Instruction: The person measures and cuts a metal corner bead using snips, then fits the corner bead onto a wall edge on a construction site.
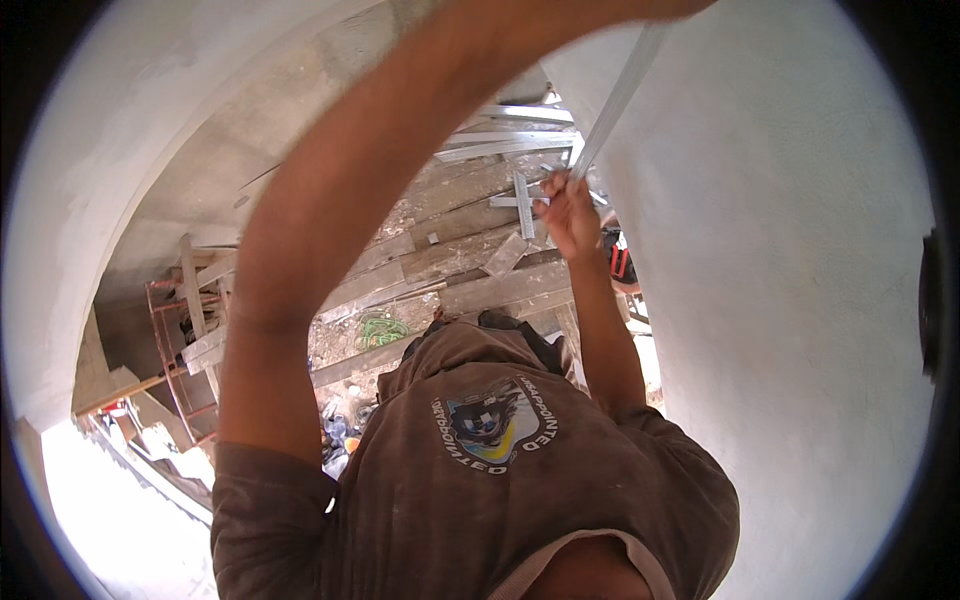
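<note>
A long, narrow, light-grey metal strip (pixel 622 95) slants against the pale wall (pixel 780 250) on my right. My right hand (pixel 570 218) has its fingers closed round the lower end of this strip. My left forearm (pixel 470 60) reaches up and across the view toward the strip's upper end. The left hand itself lies beyond the top edge, so its fingers and the strip's top are hidden. Short metal channel pieces (pixel 523 205) lie crossed on the boards just left of my right hand.
Weathered wooden planks (pixel 430 265) form the platform below me, with gaps between some. Longer metal profiles (pixel 510 140) lie at its far end. A green tangled cord (pixel 380 328) is lower down. Rusty red scaffolding (pixel 165 340) stands left. A black and red item (pixel 622 262) sits by the wall.
</note>
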A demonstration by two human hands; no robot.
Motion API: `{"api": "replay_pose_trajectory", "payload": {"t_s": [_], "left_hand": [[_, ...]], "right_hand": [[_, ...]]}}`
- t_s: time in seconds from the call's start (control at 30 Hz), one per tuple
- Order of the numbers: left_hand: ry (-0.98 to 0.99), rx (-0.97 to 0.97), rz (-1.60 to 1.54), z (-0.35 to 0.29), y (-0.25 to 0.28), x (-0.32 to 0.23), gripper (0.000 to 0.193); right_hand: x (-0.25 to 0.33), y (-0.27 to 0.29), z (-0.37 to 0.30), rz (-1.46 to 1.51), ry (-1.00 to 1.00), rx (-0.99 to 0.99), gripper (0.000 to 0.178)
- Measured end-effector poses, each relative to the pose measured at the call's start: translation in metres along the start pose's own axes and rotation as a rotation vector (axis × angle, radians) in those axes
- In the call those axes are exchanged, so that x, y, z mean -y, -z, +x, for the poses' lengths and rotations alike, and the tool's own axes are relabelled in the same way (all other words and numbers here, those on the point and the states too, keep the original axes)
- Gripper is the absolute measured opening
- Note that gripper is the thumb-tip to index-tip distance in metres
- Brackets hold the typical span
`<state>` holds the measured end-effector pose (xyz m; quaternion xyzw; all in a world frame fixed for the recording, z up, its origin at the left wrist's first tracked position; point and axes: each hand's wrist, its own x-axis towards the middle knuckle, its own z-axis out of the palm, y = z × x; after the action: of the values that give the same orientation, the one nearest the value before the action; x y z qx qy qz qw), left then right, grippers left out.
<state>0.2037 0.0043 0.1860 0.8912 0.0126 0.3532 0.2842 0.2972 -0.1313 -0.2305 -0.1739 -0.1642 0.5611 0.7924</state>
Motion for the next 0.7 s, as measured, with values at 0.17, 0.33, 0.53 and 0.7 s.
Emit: {"api": "replay_pose_trajectory", "payload": {"t_s": [0.17, 0.33, 0.53, 0.7], "left_hand": [[0.327, 0.055, -0.275, -0.082, -0.095, 0.057, 0.047], [0.620, 0.135, -0.336, -0.201, -0.177, 0.087, 0.026], [0.966, -0.170, -0.555, -0.327, -0.238, 0.130, 0.019], [1.260, -0.337, -0.743, -0.364, -0.266, 0.179, 0.016]], "right_hand": [[-0.019, 0.087, -0.127, -0.336, -0.262, -0.355, 0.019], [-0.032, 0.158, -0.235, -0.913, -0.570, -0.606, 0.031], [-0.039, 0.120, -0.236, -1.553, -0.271, -0.671, 0.057], [-0.055, 0.084, -0.187, -1.689, -0.272, -0.331, 0.055]]}}
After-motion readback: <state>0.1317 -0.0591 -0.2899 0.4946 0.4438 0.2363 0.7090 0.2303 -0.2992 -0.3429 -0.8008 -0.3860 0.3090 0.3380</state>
